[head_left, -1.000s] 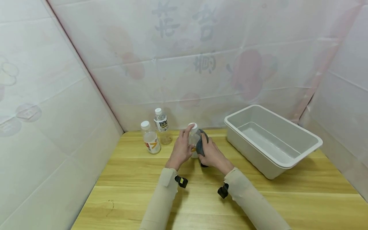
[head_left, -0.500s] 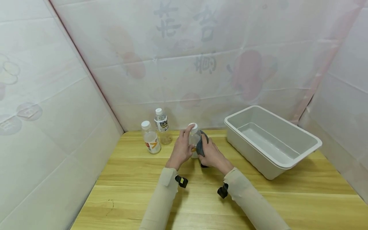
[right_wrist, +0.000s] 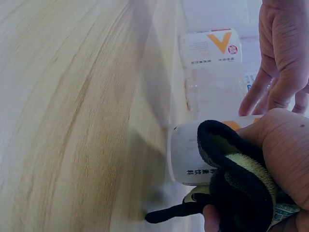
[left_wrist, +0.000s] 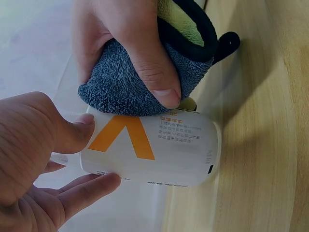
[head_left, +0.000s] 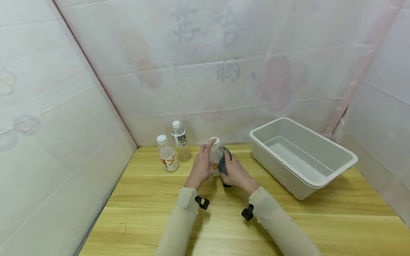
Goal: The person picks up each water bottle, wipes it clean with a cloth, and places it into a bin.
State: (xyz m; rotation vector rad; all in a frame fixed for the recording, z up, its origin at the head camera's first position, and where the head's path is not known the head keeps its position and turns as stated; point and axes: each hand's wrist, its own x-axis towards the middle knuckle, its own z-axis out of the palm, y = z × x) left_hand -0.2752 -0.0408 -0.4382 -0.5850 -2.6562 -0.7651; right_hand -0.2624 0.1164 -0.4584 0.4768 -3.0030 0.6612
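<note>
In the head view a clear plastic bottle with a white cap stands upright on the table between both hands. My left hand grips it from the left, a finger reaching up onto the cap. The left wrist view shows its white label with an orange V shape. My right hand holds a bunched blue-grey cloth against the bottle's right side, the thumb near the label. The cloth has a yellow-green underside, a black border and a black loop sticking out near the bottle's base.
Two more capped bottles stand at the back left: a labelled one in front and a slimmer clear one behind. On the right is a large light-grey bin. Fabric walls enclose the wooden table behind and on both sides.
The cloth's top edge sits slightly lower against the bottle than before. My left hand and the bottle have stayed in place.
</note>
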